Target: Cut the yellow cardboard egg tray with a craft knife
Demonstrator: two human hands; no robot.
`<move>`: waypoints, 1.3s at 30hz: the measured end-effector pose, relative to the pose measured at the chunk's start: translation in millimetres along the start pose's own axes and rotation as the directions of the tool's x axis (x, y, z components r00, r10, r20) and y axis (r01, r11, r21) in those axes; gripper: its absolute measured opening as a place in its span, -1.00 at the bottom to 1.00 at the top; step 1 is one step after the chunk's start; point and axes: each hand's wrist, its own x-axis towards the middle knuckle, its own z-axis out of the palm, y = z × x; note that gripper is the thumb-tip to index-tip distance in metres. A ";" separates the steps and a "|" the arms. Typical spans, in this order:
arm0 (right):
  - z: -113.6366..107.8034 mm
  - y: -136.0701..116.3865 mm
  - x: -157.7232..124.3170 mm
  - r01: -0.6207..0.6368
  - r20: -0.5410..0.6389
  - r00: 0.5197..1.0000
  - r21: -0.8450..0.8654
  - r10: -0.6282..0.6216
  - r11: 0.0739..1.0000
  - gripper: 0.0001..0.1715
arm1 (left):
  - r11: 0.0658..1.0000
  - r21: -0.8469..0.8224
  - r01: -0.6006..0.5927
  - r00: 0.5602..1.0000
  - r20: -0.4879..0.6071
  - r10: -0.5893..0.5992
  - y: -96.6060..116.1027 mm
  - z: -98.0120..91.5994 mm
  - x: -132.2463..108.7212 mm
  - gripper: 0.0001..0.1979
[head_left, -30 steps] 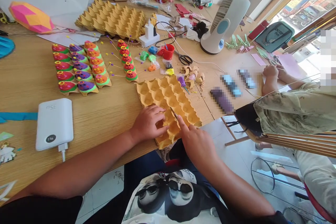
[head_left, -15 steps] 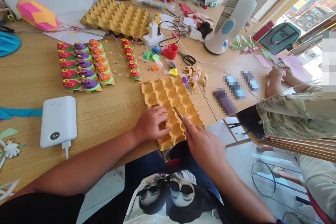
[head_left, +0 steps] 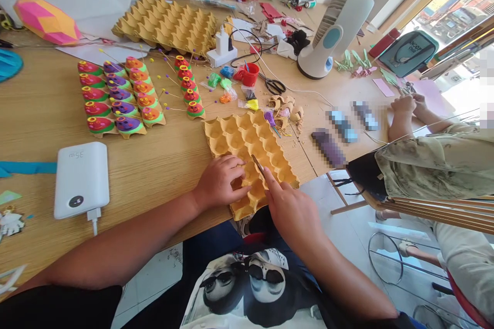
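A yellow-brown cardboard egg tray [head_left: 247, 136] lies at the table's near edge, its front part over my lap. My left hand [head_left: 219, 181] holds the tray's left side, fingers bent into the cups. A knife [head_left: 257, 164] with a thin dark blade is in my right hand [head_left: 294, 213], the index finger laid along it and the handle hidden in my grip. The blade rests on the tray between rows of cups, a short way right of my left fingers. Torn cardboard cup pieces [head_left: 286, 108] lie beyond the tray.
Painted egg-cup strips [head_left: 116, 95] stand at left, with a white power bank [head_left: 82, 180] nearer. Scissors [head_left: 275, 84], a red cup [head_left: 251, 75], a white fan [head_left: 328, 36] and another egg tray [head_left: 165, 23] lie further back. At right, another person's hands [head_left: 407, 105] work.
My right hand and the knife have moved slightly left and towards me along the tray. The left hand keeps its place. The whole view has shifted a little.
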 end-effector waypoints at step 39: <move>-5.7 -6.6 31.3 -0.018 -0.054 0.998 0.150 0.026 0.989 -0.32 | 1.000 -0.014 0.012 0.999 -0.030 -0.012 2.1 1.0 -0.6 -0.73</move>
